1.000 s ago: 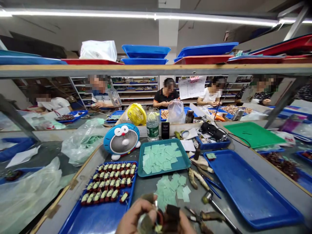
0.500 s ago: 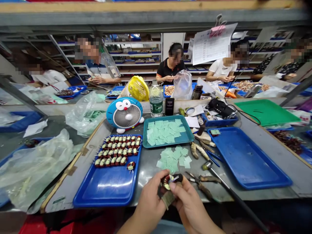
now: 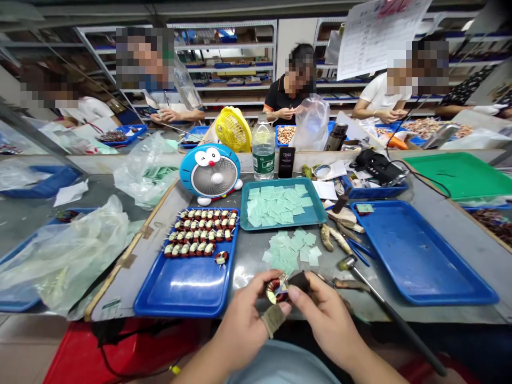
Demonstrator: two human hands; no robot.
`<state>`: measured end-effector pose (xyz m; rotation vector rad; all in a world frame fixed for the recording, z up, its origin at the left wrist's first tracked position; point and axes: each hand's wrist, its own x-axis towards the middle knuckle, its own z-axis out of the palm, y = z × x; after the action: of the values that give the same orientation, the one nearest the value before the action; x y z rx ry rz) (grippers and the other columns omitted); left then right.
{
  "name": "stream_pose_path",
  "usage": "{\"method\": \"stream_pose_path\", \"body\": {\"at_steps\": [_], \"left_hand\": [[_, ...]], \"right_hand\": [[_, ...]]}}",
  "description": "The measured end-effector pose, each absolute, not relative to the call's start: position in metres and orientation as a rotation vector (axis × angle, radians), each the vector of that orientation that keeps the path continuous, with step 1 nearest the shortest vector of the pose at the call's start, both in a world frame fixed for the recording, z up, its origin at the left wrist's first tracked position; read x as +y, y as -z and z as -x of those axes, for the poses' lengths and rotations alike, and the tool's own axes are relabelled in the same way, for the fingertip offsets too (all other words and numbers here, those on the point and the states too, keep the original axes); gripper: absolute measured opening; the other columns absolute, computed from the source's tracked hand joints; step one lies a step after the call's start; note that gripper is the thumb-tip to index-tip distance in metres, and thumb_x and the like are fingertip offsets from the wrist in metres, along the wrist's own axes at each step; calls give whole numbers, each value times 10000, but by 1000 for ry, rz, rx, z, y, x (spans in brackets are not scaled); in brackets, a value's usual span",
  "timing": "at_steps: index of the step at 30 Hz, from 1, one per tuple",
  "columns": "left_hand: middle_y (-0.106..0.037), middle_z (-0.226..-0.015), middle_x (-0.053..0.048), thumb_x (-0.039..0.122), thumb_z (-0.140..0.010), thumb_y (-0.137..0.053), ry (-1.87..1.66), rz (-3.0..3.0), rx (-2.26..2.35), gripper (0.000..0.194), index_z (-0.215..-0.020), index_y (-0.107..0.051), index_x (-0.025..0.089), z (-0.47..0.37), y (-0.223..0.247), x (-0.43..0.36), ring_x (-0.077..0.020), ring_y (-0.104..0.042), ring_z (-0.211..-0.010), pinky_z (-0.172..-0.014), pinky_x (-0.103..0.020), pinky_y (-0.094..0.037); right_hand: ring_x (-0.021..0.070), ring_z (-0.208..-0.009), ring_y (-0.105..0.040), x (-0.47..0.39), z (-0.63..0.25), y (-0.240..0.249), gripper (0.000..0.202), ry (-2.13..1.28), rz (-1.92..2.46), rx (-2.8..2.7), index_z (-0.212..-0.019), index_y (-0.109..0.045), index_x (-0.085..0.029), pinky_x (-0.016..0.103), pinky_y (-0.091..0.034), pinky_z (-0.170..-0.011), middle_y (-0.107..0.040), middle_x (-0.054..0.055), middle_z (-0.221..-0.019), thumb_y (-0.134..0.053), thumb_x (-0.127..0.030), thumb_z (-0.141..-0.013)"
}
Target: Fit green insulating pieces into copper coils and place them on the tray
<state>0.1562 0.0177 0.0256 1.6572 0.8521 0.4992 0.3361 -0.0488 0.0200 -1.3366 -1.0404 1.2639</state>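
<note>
Above the front edge of the bench, my left hand [image 3: 250, 314] is closed on a ring-shaped coil [image 3: 273, 291] wound with dark red wire, with a pale patch on it. A greenish wrap covers its thumb. My right hand [image 3: 326, 312] pinches at the coil's right side, a dark cover on one finger; whatever lies between its fingertips is too small to tell. Pale green sheets [image 3: 282, 250] lie just beyond my hands, and more fill a teal tray [image 3: 244, 213]. Rows of similar coils [image 3: 200, 234] stand in the left blue tray [image 3: 180, 288].
A hammer [image 3: 384, 298], pliers [image 3: 362, 252] and a right blue tray [image 3: 432, 256] lie to the right. Behind the trays stand a blue fan [image 3: 211, 172], a bottle [image 3: 263, 152] and a phone [image 3: 286, 162]. Several people sit across the bench.
The camera view has tilted down, so the bench things sit higher and further right. My right fingers have shifted slightly at the coil, which my left hand still holds.
</note>
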Motion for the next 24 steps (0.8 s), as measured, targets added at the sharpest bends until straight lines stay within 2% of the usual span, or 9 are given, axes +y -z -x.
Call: {"method": "stream_pose_path", "body": {"at_steps": [4,8,12,16,19,21,24], "left_hand": [[-675,-1242,-53,387,-976,-610,-518,-1511,822,444,-1398,-501,301,-155,-23,15,-201,-661,-1084,-985,-320,-511],[-627,-1369,-73,390,-1014,-543,-514,-1427,835,394,-1395,-525,294,-155,-21,15,-225,-612,-1215,-1077,-360,-459],[-621,-1377,-84,372,-1022,-528,-519,-1405,826,371,-1378,-541,271,-156,-20,15,-233,-609,-1222,-1081,-365,-452],[-613,-1369,-117,377,-1007,-556,-584,-1336,797,376,-1353,-546,231,-160,-18,14,-256,-599,-1231,-1065,-372,-455],[-619,-1344,-127,383,-985,-598,-599,-1220,726,493,-1435,-446,250,-163,-13,16,-262,-585,-1244,-1081,-394,-433],[-636,-1291,-116,409,-967,-625,-586,-1140,658,561,-1462,-407,263,-164,-8,18,-249,-615,-1174,-1050,-392,-450],[-682,-1051,-82,464,-982,-581,-553,-1074,619,446,-1344,-543,205,-166,1,21,-191,-648,-912,-886,-338,-504]], "right_hand": [[147,-785,-585,-53,-335,-16,262,-1028,1450,-1194,-909,-596,-190,240,-465,-710,-628,18,-838,-522,-415,-1022],[157,-850,-620,-57,-335,-11,105,-614,1422,-1506,-1035,-625,-212,264,-468,-764,-654,31,-926,-524,-223,-1009],[177,-879,-639,-60,-329,-4,179,-425,1392,-1610,-1117,-607,-219,291,-488,-780,-667,50,-967,-531,-130,-982],[203,-901,-663,-61,-328,2,201,-407,1405,-1612,-1121,-596,-227,316,-517,-788,-690,75,-988,-530,-108,-972],[221,-929,-678,-59,-333,3,249,-302,1381,-1617,-1143,-599,-225,343,-534,-812,-710,95,-1012,-526,-75,-958],[235,-939,-685,-57,-337,1,304,-186,1359,-1665,-1182,-602,-220,366,-535,-817,-722,107,-1041,-534,-52,-939],[241,-887,-694,-55,-343,-2,309,-69,1333,-1805,-1159,-625,-204,375,-521,-772,-735,116,-1063,-546,-31,-915]]}}
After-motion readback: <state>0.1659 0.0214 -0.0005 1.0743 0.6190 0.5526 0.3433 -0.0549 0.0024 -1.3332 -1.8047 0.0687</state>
